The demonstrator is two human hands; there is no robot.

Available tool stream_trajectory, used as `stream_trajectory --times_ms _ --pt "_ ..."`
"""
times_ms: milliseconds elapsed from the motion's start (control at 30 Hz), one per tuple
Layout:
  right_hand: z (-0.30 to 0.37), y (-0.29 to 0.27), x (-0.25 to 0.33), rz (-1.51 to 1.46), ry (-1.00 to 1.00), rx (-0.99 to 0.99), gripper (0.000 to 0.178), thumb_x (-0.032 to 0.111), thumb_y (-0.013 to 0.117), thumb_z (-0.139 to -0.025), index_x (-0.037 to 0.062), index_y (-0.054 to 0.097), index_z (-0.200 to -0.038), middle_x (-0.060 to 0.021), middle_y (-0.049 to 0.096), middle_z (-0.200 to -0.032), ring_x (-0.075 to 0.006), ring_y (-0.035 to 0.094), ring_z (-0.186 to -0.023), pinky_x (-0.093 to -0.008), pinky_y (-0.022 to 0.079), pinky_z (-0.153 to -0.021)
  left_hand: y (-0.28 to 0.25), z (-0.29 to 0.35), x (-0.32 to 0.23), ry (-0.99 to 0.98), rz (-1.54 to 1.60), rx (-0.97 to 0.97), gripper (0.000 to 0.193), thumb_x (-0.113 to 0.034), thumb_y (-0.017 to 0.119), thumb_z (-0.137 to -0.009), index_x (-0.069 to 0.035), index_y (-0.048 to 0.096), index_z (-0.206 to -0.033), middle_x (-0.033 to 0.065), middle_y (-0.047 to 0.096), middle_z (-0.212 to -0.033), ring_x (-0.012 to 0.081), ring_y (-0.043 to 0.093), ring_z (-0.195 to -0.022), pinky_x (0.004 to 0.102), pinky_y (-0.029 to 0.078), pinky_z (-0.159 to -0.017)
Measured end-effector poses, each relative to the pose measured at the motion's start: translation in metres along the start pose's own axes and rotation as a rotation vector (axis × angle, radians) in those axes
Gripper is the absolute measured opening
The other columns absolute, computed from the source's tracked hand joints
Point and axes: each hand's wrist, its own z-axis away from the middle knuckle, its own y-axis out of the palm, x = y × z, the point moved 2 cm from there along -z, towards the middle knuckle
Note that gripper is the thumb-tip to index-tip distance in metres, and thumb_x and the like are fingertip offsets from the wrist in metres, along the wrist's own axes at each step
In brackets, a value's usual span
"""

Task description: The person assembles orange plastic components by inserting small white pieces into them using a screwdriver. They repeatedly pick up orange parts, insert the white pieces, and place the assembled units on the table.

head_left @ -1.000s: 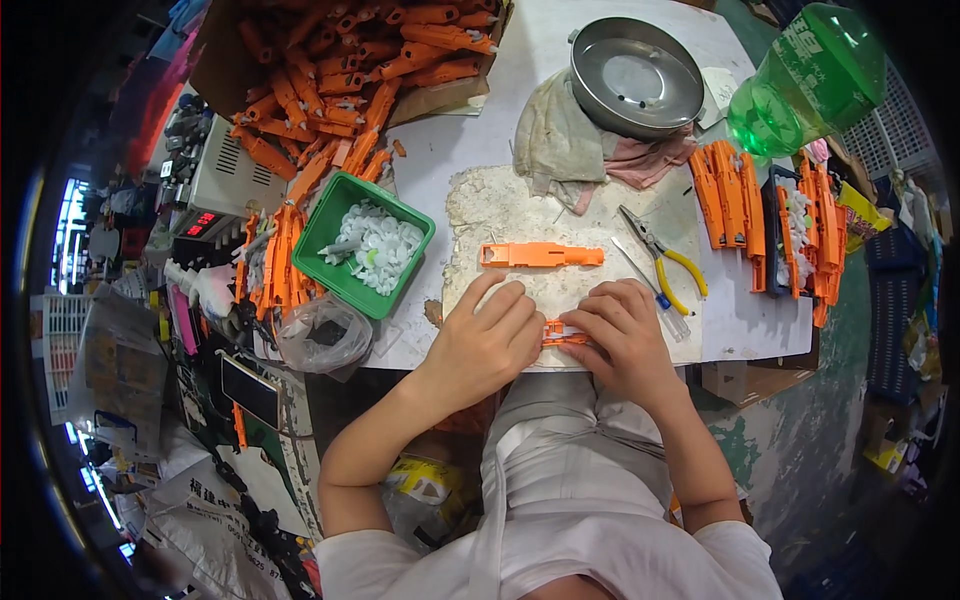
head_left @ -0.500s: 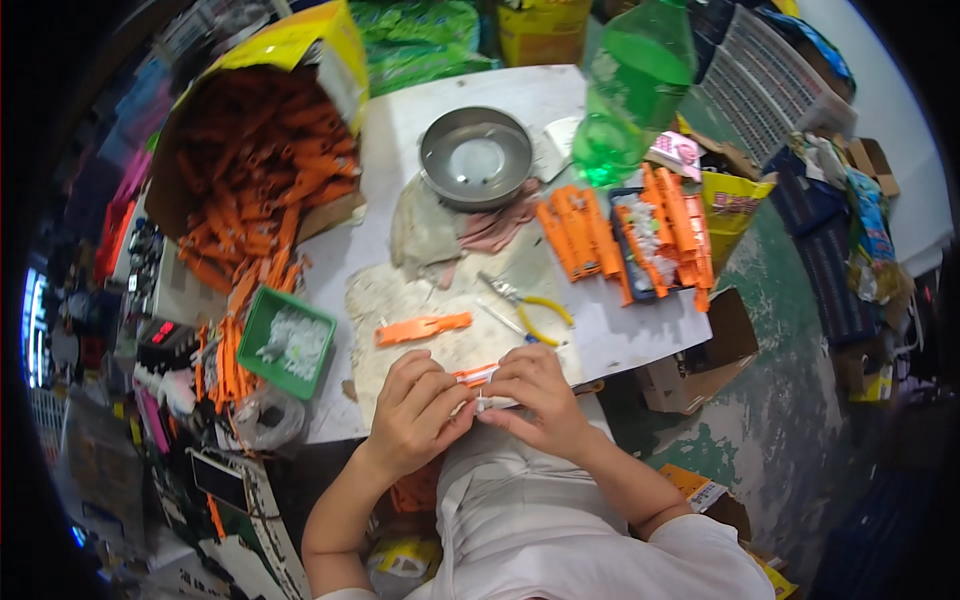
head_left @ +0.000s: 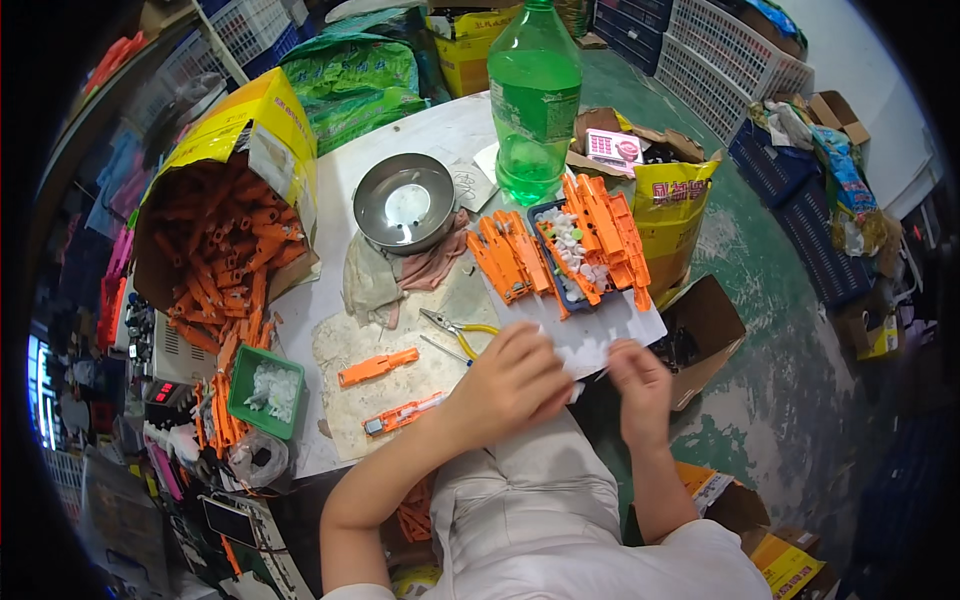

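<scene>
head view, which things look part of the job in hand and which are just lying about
Likely part of it:
two orange pieces on the pale board
small white piece, blurred, at the left hand
white bits in the green tray
pliers

Apparently just lying about:
green bottle
pink-and-white item
cloths beneath the metal bowl

Over on the table (head_left: 345, 165), one part (head_left: 378, 367) is lying behind a second part (head_left: 403, 414) on a board (head_left: 340, 405), pliers (head_left: 458, 326) resting to their right. Behind them, cloths (head_left: 375, 283) are lying against a bowl (head_left: 404, 203), and a bottle (head_left: 535, 130) is standing to its right. At the left, a tub (head_left: 242, 385) is holding loose bits (head_left: 272, 390) in front of a carton (head_left: 285, 110) that is holding heaped parts (head_left: 232, 240). At the right, a tray (head_left: 543, 212) is sitting among more parts (head_left: 510, 255), with a box (head_left: 712, 368) standing just beyond the table's edge.
</scene>
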Motion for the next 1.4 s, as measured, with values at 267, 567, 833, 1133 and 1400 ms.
stream_trajectory --times_ms 267,567,833,1133,1400 --pt "0.012 -0.020 -0.002 0.029 -0.082 -0.219 0.006 0.007 0.060 -0.090 0.0016 0.060 -0.088 0.0015 0.056 -0.088 -0.0067 0.048 -0.083 -0.0210 0.038 -0.079 0.066 -0.059 0.082 -0.149 -0.444 -0.102 0.013 -0.016 0.064 -0.071 -0.004 0.059 -0.075 0.0093 0.056 -0.085 0.0268 0.053 -0.092 0.0419 0.040 -0.089" --pt "0.026 -0.029 -0.027 0.191 -0.013 -0.139 0.013 0.014 0.056 -0.094 0.0024 0.057 -0.089 -0.0012 0.055 -0.089 -0.0086 0.048 -0.084 -0.0245 0.038 -0.081 -0.049 0.036 0.012 -0.264 -0.413 -0.290 0.026 -0.017 0.074 -0.068 -0.006 0.063 -0.090 0.0076 0.055 -0.089 0.0269 0.054 -0.097 0.0446 0.040 -0.094" --pt "0.023 0.034 -0.028 0.128 -0.021 -0.011 0.013 0.012 0.056 -0.094 -0.0002 0.057 -0.090 -0.0030 0.056 -0.088 -0.0092 0.048 -0.080 -0.0236 0.039 -0.079 -0.227 0.209 -0.019 -0.887 -0.983 -0.228 0.014 -0.015 0.071 -0.075 -0.007 0.067 -0.085 0.0076 0.057 -0.091 0.0291 0.052 -0.099 0.0413 0.038 -0.090" --pt "0.053 0.111 -0.029 0.294 -0.027 0.255 0.017 0.011 0.061 -0.089 -0.0004 0.053 -0.079 -0.0031 0.052 -0.082 -0.0106 0.046 -0.078 -0.0223 0.037 -0.073 -0.241 0.239 -0.003 -0.917 -0.807 0.004 0.015 -0.017 0.074 -0.071 -0.006 0.069 -0.081 0.0069 0.052 -0.090 0.0271 0.047 -0.104 0.0410 0.035 -0.091" --pt "0.063 0.104 -0.033 0.390 0.000 0.302 0.015 0.010 0.061 -0.088 -0.0005 0.055 -0.078 -0.0039 0.052 -0.082 -0.0113 0.046 -0.077 -0.0231 0.037 -0.072 -0.223 0.227 0.044 -0.846 -0.866 0.401 0.021 -0.022 0.075 -0.068 -0.005 0.068 -0.078 0.0069 0.053 -0.094 0.0246 0.046 -0.107 0.0421 0.030 -0.099"
